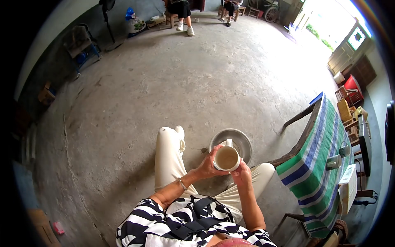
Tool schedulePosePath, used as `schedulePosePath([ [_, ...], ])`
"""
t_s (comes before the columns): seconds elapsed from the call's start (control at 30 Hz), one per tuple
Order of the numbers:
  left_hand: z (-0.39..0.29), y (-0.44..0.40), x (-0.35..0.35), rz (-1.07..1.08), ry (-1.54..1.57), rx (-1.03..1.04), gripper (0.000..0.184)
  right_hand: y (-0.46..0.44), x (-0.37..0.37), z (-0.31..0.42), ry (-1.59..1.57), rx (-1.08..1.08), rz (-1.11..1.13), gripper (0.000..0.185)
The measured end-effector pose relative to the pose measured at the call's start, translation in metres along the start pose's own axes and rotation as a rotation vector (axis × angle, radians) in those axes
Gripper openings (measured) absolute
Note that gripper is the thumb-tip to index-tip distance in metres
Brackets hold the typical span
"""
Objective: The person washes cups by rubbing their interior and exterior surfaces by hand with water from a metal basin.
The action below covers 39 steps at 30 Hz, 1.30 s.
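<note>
A white mug (226, 159) is held between my two hands over my lap, its mouth facing up and its handle pointing away from me. Inside it looks brownish; whether that is liquid I cannot make out. My left hand (207, 166) wraps the mug's left side, a bracelet on that wrist. On the opposite side, the fingers of my right hand (242, 174) press against the mug. Just beyond and below it, a round metal basin (243, 140) rests on the concrete floor between my legs, partly hidden by the mug and hands.
At right stands a table with a green, blue and white striped cloth (302, 175), bearing a glass mug (333, 162), another cup (345, 149) and a white box (347, 187). Two seated people's legs (184, 16) show at the back. A folded cart (82, 45) stands left.
</note>
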<state>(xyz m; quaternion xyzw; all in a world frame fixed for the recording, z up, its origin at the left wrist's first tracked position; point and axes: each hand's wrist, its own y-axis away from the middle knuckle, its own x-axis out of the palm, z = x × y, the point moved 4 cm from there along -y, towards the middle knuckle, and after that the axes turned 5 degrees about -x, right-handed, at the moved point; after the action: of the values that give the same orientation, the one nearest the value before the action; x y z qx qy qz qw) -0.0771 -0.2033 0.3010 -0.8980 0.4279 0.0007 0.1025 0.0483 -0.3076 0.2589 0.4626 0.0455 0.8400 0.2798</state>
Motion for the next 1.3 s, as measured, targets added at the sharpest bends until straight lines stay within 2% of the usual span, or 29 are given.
schedulePosePath([
  [0.07,0.001,-0.002,0.0,0.049,0.017,0.019,0.095,0.0,-0.005,0.003,0.001,-0.055,-0.003,0.036],
  [0.13,0.0,-0.004,0.001,0.126,-0.156,-0.041,0.101,0.0,-0.007,0.004,-0.001,-0.106,-0.005,0.034],
  [0.2,0.006,-0.001,0.003,0.127,-0.17,-0.081,0.104,0.003,-0.019,0.01,0.103,-0.266,-0.229,0.031],
  [0.27,0.011,0.004,0.007,0.132,-0.18,-0.118,0.107,0.005,-0.019,0.005,0.107,-0.315,-0.239,0.029],
  [0.33,0.016,0.009,0.009,0.094,-0.113,-0.227,0.11,0.009,-0.014,0.004,0.289,-0.427,-0.222,0.028],
  [0.4,0.027,0.013,0.014,0.039,-0.083,-0.237,0.104,0.013,-0.006,0.001,0.348,-0.467,-0.198,0.029],
  [0.47,0.039,0.016,0.017,-0.031,0.209,-0.367,0.095,0.021,0.006,0.002,0.494,-0.551,-0.205,0.03],
  [0.5,0.035,0.015,0.017,-0.046,0.31,-0.356,0.087,0.024,0.008,0.0,0.505,-0.553,-0.203,0.033],
  [0.53,0.032,0.015,0.015,-0.045,0.311,-0.357,0.087,0.027,0.011,-0.002,0.505,-0.554,-0.204,0.033],
  [0.63,0.018,0.011,0.013,-0.037,0.792,-0.481,0.077,0.042,0.034,0.004,0.73,-0.729,-0.054,0.038],
  [0.67,0.014,0.01,0.01,-0.037,0.791,-0.481,0.077,0.041,0.035,0.004,0.73,-0.729,-0.054,0.038],
  [0.73,0.009,0.012,0.014,0.069,1.018,-0.655,0.073,0.041,0.043,0.007,0.919,-0.889,0.025,0.039],
  [0.77,0.004,0.013,0.016,0.07,1.021,-0.655,0.073,0.037,0.043,0.007,0.882,-0.83,0.021,0.044],
  [0.8,-0.001,0.013,0.016,0.022,0.989,-0.636,0.072,0.035,0.047,0.01,0.886,-0.83,0.021,0.044],
  [0.87,0.002,0.012,0.016,-0.024,0.954,-0.614,0.071,0.028,0.054,0.014,0.754,-0.668,0.012,0.046],
  [0.93,0.005,0.006,0.007,-0.122,0.644,-0.319,0.072,0.014,0.053,0.018,0.703,-0.609,0.079,0.052],
  [0.97,0.01,0.006,0.007,-0.117,0.645,-0.317,0.072,0.01,0.054,0.019,0.597,-0.586,0.116,0.053],
  [1.03,0.0,0.003,0.002,-0.083,0.422,-0.111,0.076,0.008,0.064,0.025,0.48,-0.498,0.162,0.055],
  [1.07,-0.001,0.003,-0.002,-0.078,0.423,-0.113,0.076,0.007,0.063,0.026,0.48,-0.501,0.157,0.055],
  [1.13,-0.02,-0.003,-0.01,-0.006,-0.052,0.086,0.085,0.001,0.058,0.021,0.318,-0.304,0.173,0.053],
  [1.17,-0.035,-0.006,-0.014,0.001,-0.195,0.213,0.086,-0.001,0.055,0.02,0.318,-0.241,0.135,0.05],
  [1.2,-0.039,-0.009,-0.018,0.001,-0.192,0.215,0.086,-0.004,0.047,0.018,0.32,-0.243,0.134,0.05],
  [1.27,-0.046,-0.007,-0.015,0.178,-0.344,0.386,0.084,-0.009,0.019,0.004,0.227,-0.028,0.037,0.047],
  [1.3,-0.043,-0.007,-0.014,0.227,-0.352,0.389,0.084,-0.007,0.024,0.005,0.225,-0.005,0.165,0.047],
])
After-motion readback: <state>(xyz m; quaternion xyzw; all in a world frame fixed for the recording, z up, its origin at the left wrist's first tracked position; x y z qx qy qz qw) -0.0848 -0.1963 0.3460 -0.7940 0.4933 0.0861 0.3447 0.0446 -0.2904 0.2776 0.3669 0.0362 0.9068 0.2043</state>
